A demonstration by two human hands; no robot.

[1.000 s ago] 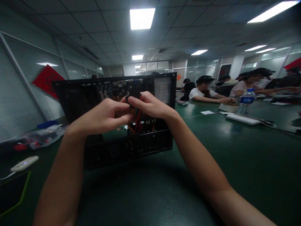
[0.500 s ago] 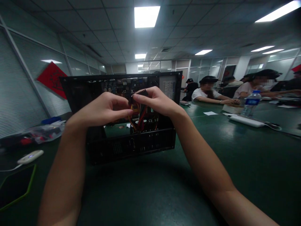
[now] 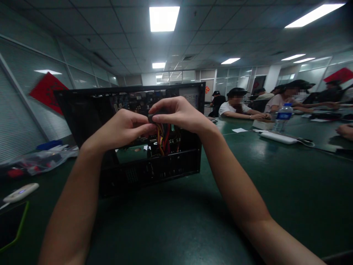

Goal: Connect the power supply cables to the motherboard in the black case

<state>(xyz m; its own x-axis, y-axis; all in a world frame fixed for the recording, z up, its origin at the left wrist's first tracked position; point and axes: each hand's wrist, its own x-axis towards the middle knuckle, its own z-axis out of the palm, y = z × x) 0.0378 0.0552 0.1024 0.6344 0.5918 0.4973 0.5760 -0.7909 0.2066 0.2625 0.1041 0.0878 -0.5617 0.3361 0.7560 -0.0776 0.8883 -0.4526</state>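
At the left, a phone [image 3: 12, 226] with a green edge lies on the tabletop [image 3: 171, 221], a plastic bag [image 3: 45, 162] beyond it. The left hand [image 3: 121, 129] is curled, its thumb and fingertips nearly together beside a dark plug [image 3: 150, 118]; whether they grip it or only touch it, I cannot tell. The plug is at the fingertips, in front of the open computer case [image 3: 165, 165], with coloured wires [image 3: 162, 141] hanging below. The right hand [image 3: 183, 116] pinches the plug between thumb and fingers. Good handling here would mean holding the plug's body rather than tugging its wires, and keeping them loose and clear of the case edge. Far right stands a bottle [image 3: 282, 117].
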